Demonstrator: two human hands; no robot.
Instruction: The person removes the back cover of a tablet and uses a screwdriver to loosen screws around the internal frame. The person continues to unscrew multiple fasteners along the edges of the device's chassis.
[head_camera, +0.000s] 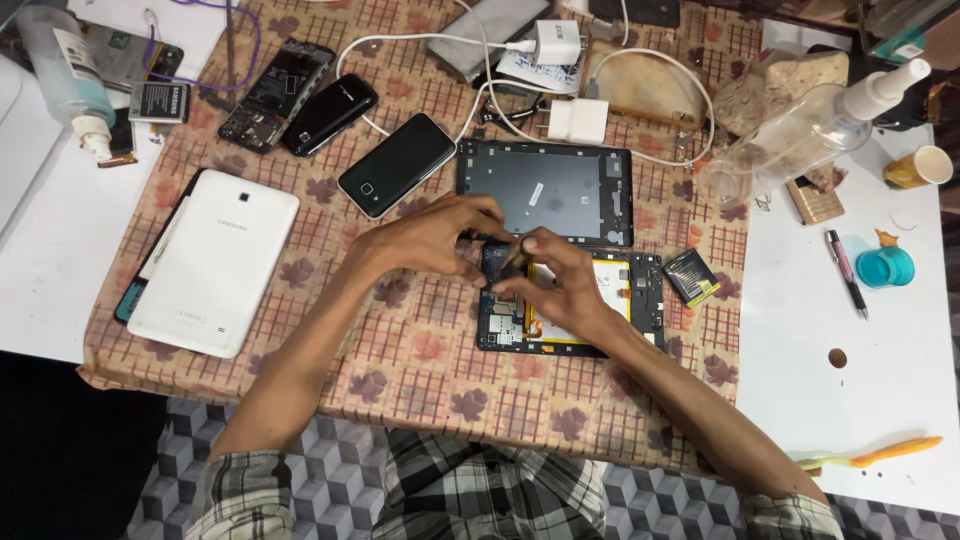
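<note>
An opened tablet (640, 300) lies on the patterned cloth (400, 350), its circuit board and yellow-edged battery exposed. My left hand (430, 235) and my right hand (555, 280) meet over its upper left corner, fingers pinched on a small part there that is too hidden to make out. The tablet's dark back cover (545, 190) lies just behind my hands.
A white tablet (215, 260) lies at the left. Three phones sit behind, the nearest black one (397, 163). Chargers and white cables (560, 45), a clear spray bottle (810, 130), a small battery (692, 277), a pen (846, 270), a teal cap (885, 267) and a toothbrush (870, 455) surround.
</note>
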